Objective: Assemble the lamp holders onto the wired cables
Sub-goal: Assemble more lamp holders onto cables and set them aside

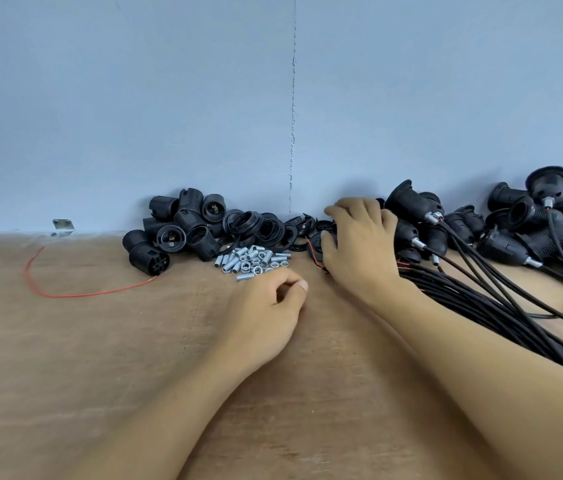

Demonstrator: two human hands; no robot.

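Several loose black lamp holders [172,228] are piled against the wall at centre left, with black threaded rings [259,225] beside them. A heap of small metal tubes and nuts [252,259] lies in front. My left hand [266,306] rests on the table just below that heap, fingers curled with thumb against forefinger; whether it pinches a part is hidden. My right hand [359,244] reaches over a black cap [327,242] with red wire and curls round it. Several wired cables [501,303] with assembled holders [529,216] lie at the right.
The brown wooden table [100,358] meets a blue-grey wall [169,98] at the back. A loose red wire [65,294] curves at the left. A small metal bracket [62,226] sits at the wall's foot.
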